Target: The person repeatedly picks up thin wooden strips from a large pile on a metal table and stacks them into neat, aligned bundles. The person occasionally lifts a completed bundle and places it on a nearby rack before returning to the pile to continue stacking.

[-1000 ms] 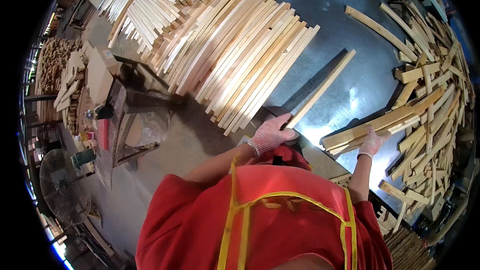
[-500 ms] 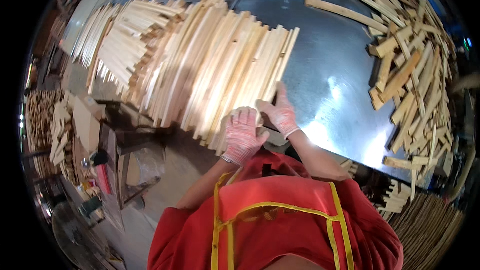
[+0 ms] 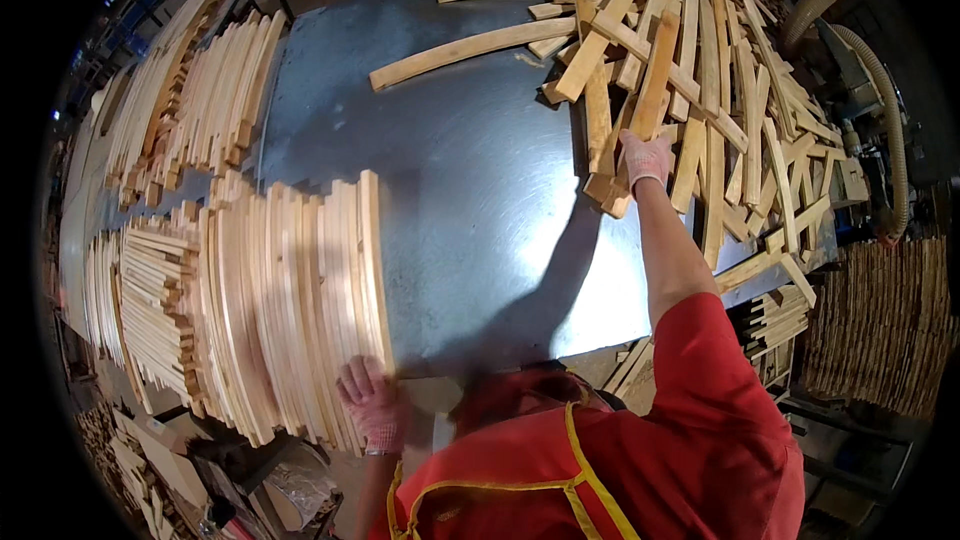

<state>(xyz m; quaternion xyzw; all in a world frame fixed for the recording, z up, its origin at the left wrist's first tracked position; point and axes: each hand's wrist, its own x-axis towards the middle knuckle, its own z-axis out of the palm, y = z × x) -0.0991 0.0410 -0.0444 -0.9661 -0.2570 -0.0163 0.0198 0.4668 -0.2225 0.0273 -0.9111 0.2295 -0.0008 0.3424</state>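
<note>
In a pink-and-white knit glove, my left hand (image 3: 372, 402) lies over the near ends of a row of pale wooden strips (image 3: 285, 290), with its fingers extended and touching them. These strips stand close together side by side. Out to the right, my right hand (image 3: 648, 157), gloved the same way, grips the near part of a darker wooden strip (image 3: 655, 80). That strip sits on top of a jumbled pile of loose wooden strips (image 3: 715, 155); the thumb is on its left side, and the other fingers are partly hidden.
A metal tabletop (image 3: 470, 190) spans between row and pile. A lone curved strip (image 3: 470, 50) juts left from the pile. Another bundle of strips (image 3: 215, 100) stands at far left. A ribbed hose (image 3: 885, 110) hangs at right, above stacked rough boards (image 3: 880, 330).
My right hand has left the row's right edge and reached across to the loose pile, taking hold of a strip. My left hand stays at the row's near end. The view has swung right.
</note>
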